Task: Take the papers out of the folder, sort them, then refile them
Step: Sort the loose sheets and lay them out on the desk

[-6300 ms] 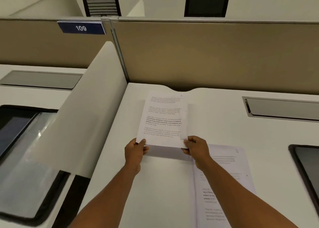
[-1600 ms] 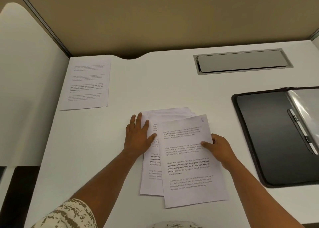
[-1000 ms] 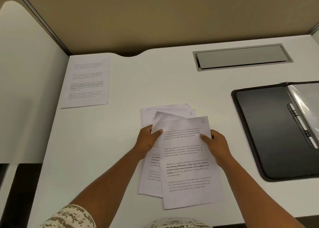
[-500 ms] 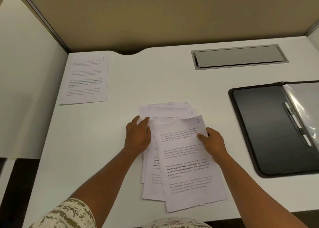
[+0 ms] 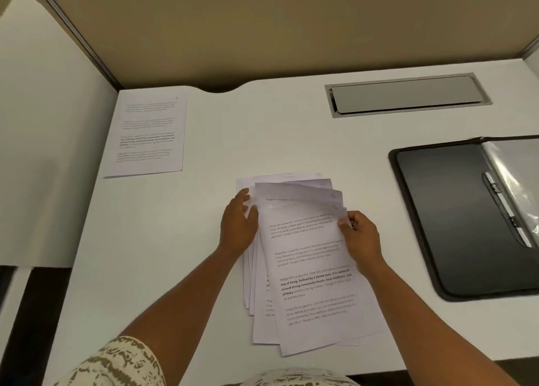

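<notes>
**Loose sheets, fanned and ready to slide**

While my left hand (image 5: 239, 225) lies flat with straight fingers on the left edge of the fanned papers (image 5: 309, 269), my right hand (image 5: 360, 236) pinches the upper right corner of the top sheets between thumb and fingertips. The stack sits mid-worktop (image 5: 204, 239), splayed toward me; one sorted page (image 5: 147, 131) lies apart at the far left, and the open black folder (image 5: 443, 216) waits on the right, its clear cover and clip showing. These sheets are thin, limp and slick against one another, so I judge they will skate apart or crease if dragged. Corners by the page numbers seem the best hold, lifting one sheet while the flat palm pins the rest.
</notes>
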Action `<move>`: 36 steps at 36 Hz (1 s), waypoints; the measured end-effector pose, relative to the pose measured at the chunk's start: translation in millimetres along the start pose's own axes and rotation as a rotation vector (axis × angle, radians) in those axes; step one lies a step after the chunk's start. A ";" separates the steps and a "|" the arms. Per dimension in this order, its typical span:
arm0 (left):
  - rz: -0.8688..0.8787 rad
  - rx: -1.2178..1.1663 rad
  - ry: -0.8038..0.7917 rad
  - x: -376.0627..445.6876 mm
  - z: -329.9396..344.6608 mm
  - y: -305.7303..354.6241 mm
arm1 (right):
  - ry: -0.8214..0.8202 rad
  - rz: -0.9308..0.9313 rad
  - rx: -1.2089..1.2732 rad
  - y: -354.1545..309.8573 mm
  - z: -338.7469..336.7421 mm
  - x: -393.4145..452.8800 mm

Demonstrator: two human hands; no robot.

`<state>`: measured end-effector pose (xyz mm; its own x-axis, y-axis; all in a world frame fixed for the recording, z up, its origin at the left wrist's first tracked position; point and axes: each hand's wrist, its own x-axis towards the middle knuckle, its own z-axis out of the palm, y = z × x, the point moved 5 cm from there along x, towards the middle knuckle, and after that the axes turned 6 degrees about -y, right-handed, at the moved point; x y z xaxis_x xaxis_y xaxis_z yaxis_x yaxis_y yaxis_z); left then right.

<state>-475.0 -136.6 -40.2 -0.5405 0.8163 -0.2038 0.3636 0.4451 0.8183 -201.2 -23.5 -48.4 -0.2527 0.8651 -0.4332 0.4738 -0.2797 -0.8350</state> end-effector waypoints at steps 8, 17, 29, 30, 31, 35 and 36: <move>-0.168 -0.174 0.021 9.0 -2.6 0.7 | -0.037 -0.034 0.065 1.3 -2.1 -0.1; 0.097 0.493 -0.038 25.7 -7.7 -13.7 | -0.071 -0.013 0.044 2.1 -8.7 -1.1; 0.120 0.831 -0.201 39.5 1.2 -15.6 | -0.092 -0.036 0.034 6.0 -18.6 0.1; 0.122 0.788 -0.183 38.7 0.6 -14.3 | -0.095 -0.038 0.035 5.7 -18.1 0.7; 0.141 0.727 -0.154 37.5 -0.3 -11.4 | -0.101 -0.038 0.034 5.9 -18.1 1.3; 0.201 0.354 -0.019 33.0 -2.1 -7.2 | -0.154 -0.034 0.033 7.4 -21.1 2.9; 0.155 0.215 -0.026 31.5 -2.5 -5.6 | -0.173 -0.035 0.048 7.2 -21.9 2.5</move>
<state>-496.0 -114.3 -49.9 -0.4473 0.8887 -0.1007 0.5952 0.3798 0.7082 -179.9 -14.3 -48.1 -0.4115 0.7917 -0.4516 0.4224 -0.2734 -0.8642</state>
